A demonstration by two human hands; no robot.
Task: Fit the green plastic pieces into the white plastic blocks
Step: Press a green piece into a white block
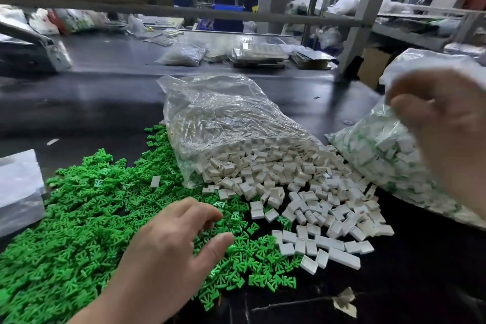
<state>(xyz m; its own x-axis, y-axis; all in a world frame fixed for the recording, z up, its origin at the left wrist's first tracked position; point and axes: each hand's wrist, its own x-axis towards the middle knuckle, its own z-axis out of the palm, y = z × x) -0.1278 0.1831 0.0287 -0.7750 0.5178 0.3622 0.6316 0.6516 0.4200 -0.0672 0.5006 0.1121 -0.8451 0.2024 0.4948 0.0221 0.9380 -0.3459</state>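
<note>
The left hand [168, 252], fingers relaxed and empty, is over small green plastic pieces [79, 218], too many to count, at the black table's [105, 92] near edge. Just beside them lie white rectangular plastic blocks [315, 200], also too many to count. The right hand [441, 118] is blurred, and I cannot tell its grip.

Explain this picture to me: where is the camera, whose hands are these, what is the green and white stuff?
No machine here: a person works bare-handed, and the one picture comes from a camera worn on their head, looking forward and down. On the black table lies a heap of green plastic pieces; beside it, white plastic blocks spill from a clear bag lying on its side. A second bag at the right holds white blocks with green showing among them. The left hand is over the green heap, fingers loosely curled, holding nothing visible. The right hand is raised by the second bag, too blurred to tell whether it grips it.
</note>
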